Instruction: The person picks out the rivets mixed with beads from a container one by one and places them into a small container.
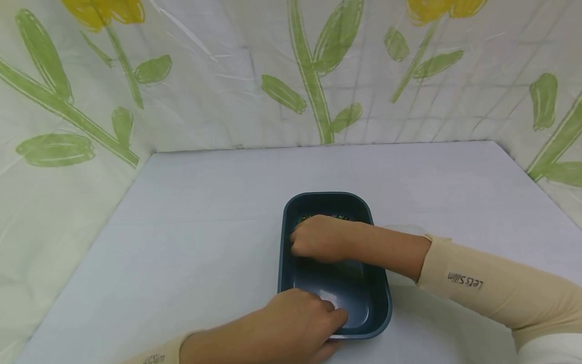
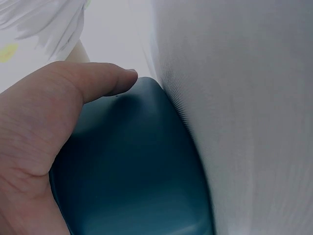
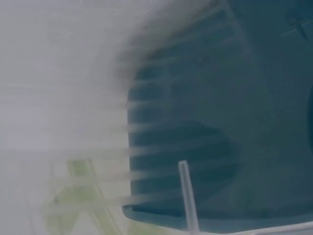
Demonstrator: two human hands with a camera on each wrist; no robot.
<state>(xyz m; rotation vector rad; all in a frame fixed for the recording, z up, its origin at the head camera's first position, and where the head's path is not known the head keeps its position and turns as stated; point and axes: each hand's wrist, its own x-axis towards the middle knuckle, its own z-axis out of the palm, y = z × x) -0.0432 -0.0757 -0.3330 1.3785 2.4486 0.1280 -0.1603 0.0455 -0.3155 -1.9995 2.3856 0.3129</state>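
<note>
A deep dark-teal plastic tub (image 1: 318, 199) with rounded corners sits on the white table. At its near end my left hand (image 1: 304, 323) grips the rim. The left wrist view shows the left thumb (image 2: 110, 78) along the tub's outer wall (image 2: 142, 161). My right hand (image 1: 320, 237) is down inside the tub, fingers curled near its left inner wall. Just behind that hand, something with a small green and dark pattern (image 1: 341, 217) peeks out, mostly hidden. I cannot tell whether the right hand holds it.
A clear, see-through plastic thing (image 1: 406, 229) lies right of the tub, partly behind my right forearm. Through ribbed clear plastic (image 3: 188, 196), the right wrist view shows the tub. White sheeting with painted flowers (image 1: 313, 76) stands behind the table (image 1: 204, 202).
</note>
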